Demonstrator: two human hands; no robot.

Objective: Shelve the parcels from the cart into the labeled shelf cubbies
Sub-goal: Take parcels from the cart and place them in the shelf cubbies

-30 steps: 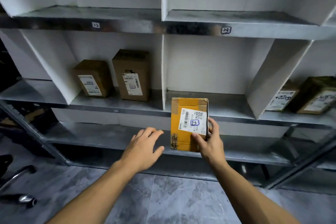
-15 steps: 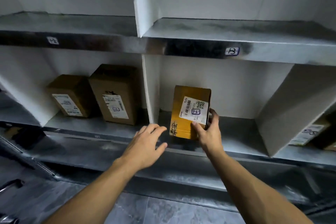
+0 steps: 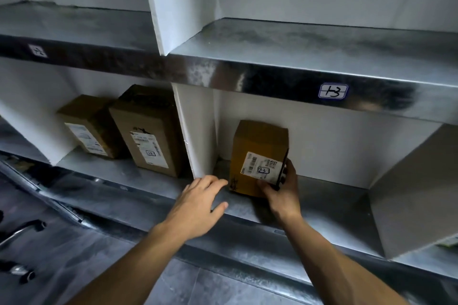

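Stiff and probably light, the cardboard parcel point(image 3: 260, 146) stands upright on the shelf point(image 3: 329, 195), its lower right corner pinched in the grip of the right hand point(image 3: 282, 193), while the left hand point(image 3: 198, 208) hovers slack and empty just left of that grip.

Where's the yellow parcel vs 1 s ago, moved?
Yes. The yellow parcel went inward: from in front of the shelf lip to inside the cubby beside the white divider, right hand gripping it.

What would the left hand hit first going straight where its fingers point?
Most likely the lower left corner of the yellow parcel, which the right hand grips in the cubby. Fingertips of the left hand look just short of it, though depth is unclear.
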